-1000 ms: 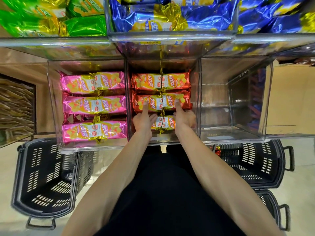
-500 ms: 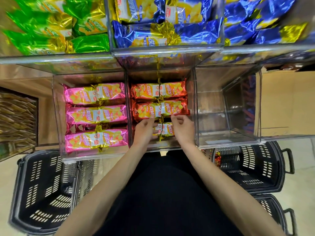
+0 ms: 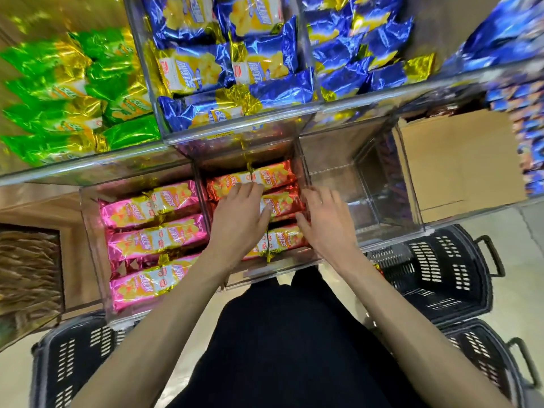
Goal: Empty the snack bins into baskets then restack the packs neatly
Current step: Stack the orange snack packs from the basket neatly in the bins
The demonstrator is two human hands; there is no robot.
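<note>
My left hand lies flat, fingers together, my right hand spread, on the orange packs in the middle bin; light, slippery foil, probably best squeezed gently at both ends.

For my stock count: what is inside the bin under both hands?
Three rows of red snack packs. The left hand and right hand cover most of the middle row; anything underneath is hidden.
</note>
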